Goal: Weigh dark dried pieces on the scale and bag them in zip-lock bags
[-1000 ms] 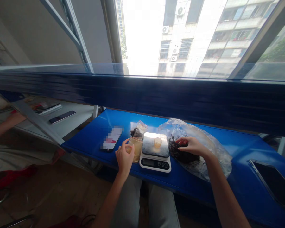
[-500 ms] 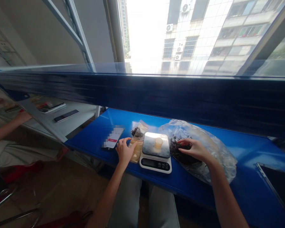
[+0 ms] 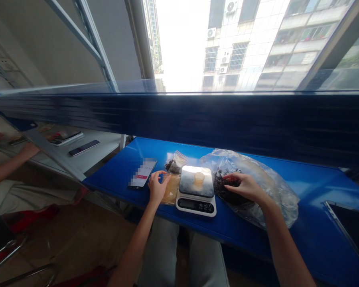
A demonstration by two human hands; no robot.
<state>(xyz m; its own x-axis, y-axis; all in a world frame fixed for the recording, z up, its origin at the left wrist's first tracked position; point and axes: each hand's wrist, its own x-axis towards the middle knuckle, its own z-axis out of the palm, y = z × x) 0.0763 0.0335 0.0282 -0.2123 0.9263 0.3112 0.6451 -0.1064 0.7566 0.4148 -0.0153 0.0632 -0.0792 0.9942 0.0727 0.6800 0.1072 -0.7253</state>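
Observation:
My left hand (image 3: 158, 186) touches the upper left of a flat, yellowish zip bag (image 3: 171, 190), its thumb and fingers apart. My right hand (image 3: 247, 186) curves its thumb and fingers round some small dark pieces (image 3: 229, 195), which lie at the mouth of a large clear plastic bag (image 3: 275, 187). What exactly the pieces are cannot be made out. Between my hands stands a white kitchen scale (image 3: 196, 207) with a dark display. On its plate sits a small amber-tinted cup (image 3: 199, 179). Behind the yellowish bag is a small zip bag (image 3: 177, 161) of dark lumps.
A phone (image 3: 143, 175) with a lit screen lies left on the blue table (image 3: 113, 175). Another phone (image 3: 348, 223) lies at the right. A dark blue shelf edge (image 3: 179, 119) crosses low above the table's back. At far left, a co-worker's arm (image 3: 14, 161) reaches over a white table.
My left thumb and fingers have parted from a pinch, and the yellowish bag lies flatter. My right hand stays at the dark pieces, its fingers moving slightly. The view has shifted a little.

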